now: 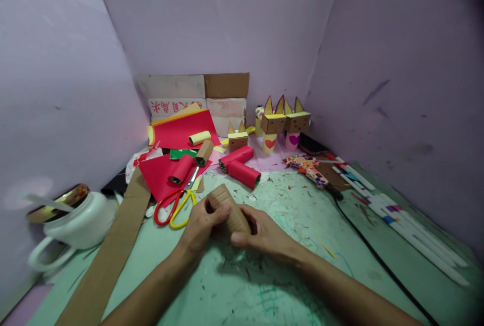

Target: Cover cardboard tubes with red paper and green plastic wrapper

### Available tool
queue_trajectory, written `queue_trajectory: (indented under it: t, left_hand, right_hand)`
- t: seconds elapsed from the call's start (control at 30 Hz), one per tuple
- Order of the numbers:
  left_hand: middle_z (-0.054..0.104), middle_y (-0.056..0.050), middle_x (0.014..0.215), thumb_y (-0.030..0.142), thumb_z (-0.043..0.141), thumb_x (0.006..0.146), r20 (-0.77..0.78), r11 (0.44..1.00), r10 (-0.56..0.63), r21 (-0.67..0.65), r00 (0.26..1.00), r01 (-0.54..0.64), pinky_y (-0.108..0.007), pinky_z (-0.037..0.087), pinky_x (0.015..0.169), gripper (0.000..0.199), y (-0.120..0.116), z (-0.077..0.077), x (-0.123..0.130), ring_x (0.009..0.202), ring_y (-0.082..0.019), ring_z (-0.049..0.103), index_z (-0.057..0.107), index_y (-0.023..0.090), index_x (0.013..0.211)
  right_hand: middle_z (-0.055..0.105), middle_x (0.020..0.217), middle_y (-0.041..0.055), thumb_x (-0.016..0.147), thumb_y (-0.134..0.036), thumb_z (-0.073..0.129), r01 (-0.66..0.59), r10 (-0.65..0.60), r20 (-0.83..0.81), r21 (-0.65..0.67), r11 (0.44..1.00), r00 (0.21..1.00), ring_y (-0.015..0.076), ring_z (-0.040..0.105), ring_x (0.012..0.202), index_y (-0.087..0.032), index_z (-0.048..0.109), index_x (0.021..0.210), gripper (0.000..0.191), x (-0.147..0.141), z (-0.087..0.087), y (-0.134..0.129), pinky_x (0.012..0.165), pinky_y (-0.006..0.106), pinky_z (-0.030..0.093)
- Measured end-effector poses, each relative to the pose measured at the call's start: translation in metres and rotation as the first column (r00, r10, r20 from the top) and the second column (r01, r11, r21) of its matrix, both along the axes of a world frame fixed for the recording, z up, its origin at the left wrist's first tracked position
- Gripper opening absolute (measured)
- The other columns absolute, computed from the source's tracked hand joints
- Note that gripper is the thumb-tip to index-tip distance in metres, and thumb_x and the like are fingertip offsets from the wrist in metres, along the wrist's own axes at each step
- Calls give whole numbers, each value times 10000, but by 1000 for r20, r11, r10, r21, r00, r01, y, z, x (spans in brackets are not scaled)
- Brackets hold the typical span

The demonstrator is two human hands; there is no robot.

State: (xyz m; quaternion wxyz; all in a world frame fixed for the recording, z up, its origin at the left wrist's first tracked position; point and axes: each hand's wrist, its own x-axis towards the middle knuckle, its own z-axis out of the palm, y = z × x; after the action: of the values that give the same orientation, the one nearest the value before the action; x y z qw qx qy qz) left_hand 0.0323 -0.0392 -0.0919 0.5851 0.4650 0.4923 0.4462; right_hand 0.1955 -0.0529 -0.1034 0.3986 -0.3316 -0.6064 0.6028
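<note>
Both of my hands grip a small brown piece of cardboard (231,210), bent into a box or tube shape, above the green tabletop (234,285). My left hand (206,222) closes on its left side with the thumb on top. From the right, my right hand (260,230) pinches its lower end. Scissors (179,207) with one red and one yellow handle lie just left of my left hand. Beyond my hands are red paper rolls (243,173) with green insides and a small brown cardboard tube (204,153). Most fingertips are hidden behind the cardboard.
A white cup (81,222) and a long cardboard strip (109,260) are at left. Cardboard animal figures (274,124) stand at the back by a white-and-brown box (227,99). A patterned glue gun (308,167) with a black cord (378,258) and white sticks (412,235) lie at right.
</note>
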Motion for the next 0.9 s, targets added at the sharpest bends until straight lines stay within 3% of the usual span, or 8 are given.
queue_trajectory:
  t: [0.1,0.23,0.43,0.53,0.73,0.8,0.9]
  left_hand:
    - [569,23,588,571,739,586,22,1000,-18,17,1000,18,-209,348,396,527,-1,1,1,455,-113,502,575,148,856]
    - [486,44,520,653,629,651,86,998,-60,33,994,58,-181,302,368,509,-4,7,3,429,-87,439,515,164,732]
    - [553,6,656,446,745,647,102,995,-89,63,991,83,-169,341,425,438,-4,5,0,525,-83,482,591,120,896]
    - [596,-33,775,413,769,621,86,988,-111,115,990,101,-179,355,418,499,-2,2,-1,557,-98,518,590,112,976]
    - [599,-9,721,447,770,598,95,991,-107,89,990,98,-170,297,332,662,-2,2,-1,420,-68,458,493,121,1104]
    - [605,-8,735,427,772,607,112,992,-99,95,989,88,-174,346,370,657,-3,3,-1,443,-68,469,481,128,1113]
    - [640,-45,808,426,770,618,108,993,-78,98,991,67,-241,488,558,661,-4,5,1,585,-124,572,466,133,1127]
  right_hand:
    - [681,914,80,627,-468,755,-79,49,-196,-150,986,979,223,620,834,-146,655,998,501,-1,4,-1,744,340,484]
    - [688,917,102,768,-386,636,-346,108,-549,-353,869,829,180,654,777,-116,662,1006,361,3,7,-1,770,332,509]
    - [693,953,83,824,-350,589,-429,105,-642,-372,823,759,181,673,797,-143,640,1091,341,8,4,1,782,341,525]
    - [686,944,79,811,-353,608,-392,91,-621,-368,843,778,187,656,822,-147,645,1085,345,6,4,0,765,338,526]
    - [687,905,93,758,-430,657,-202,28,-449,-345,917,893,190,635,747,-145,651,1051,408,2,5,1,575,260,499]
    - [689,895,102,750,-460,664,-97,-23,-350,-321,942,936,197,634,740,-131,660,1025,429,1,4,1,546,252,478]
    - [684,950,85,728,-458,704,48,-121,-253,-278,960,960,199,635,783,-165,658,1017,414,2,2,1,555,247,469]
